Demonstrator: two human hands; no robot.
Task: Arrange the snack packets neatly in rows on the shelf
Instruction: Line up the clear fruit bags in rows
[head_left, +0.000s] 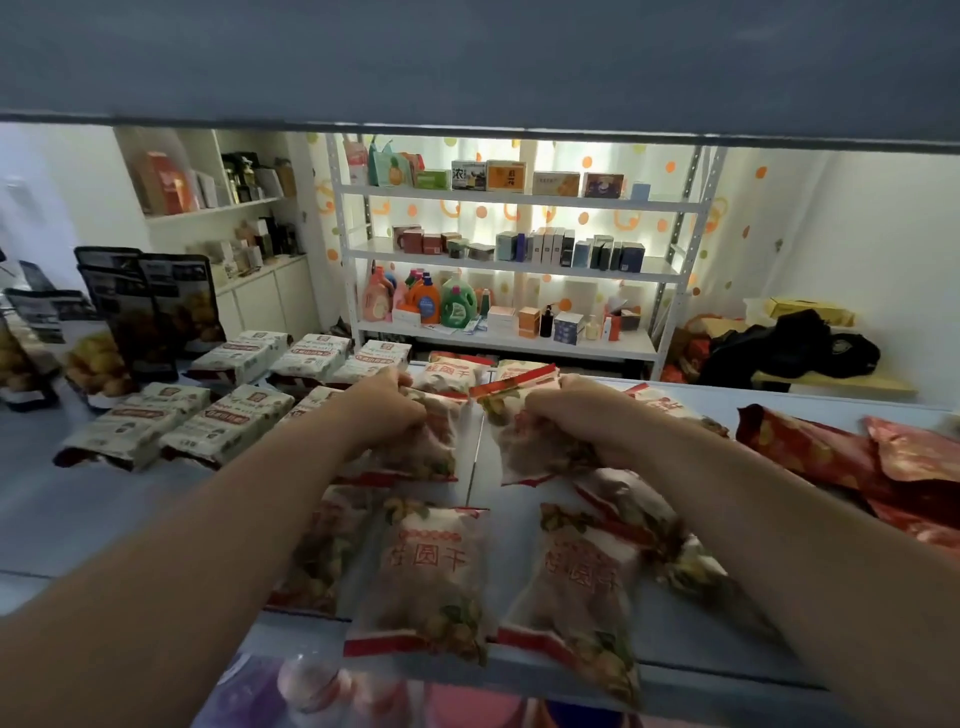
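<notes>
Both hands are closed on packets mid-shelf (130, 519): left hand (387, 402) grips one packet (431, 447), right hand (563, 410) another (530, 452). I'd set them flat, side by side, edges lined up with the front pair (431, 571), labels up.

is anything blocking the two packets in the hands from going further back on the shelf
Yes. Behind the left hand and its packet, and the right hand and its packet, other white packets already lie at the back.
</notes>
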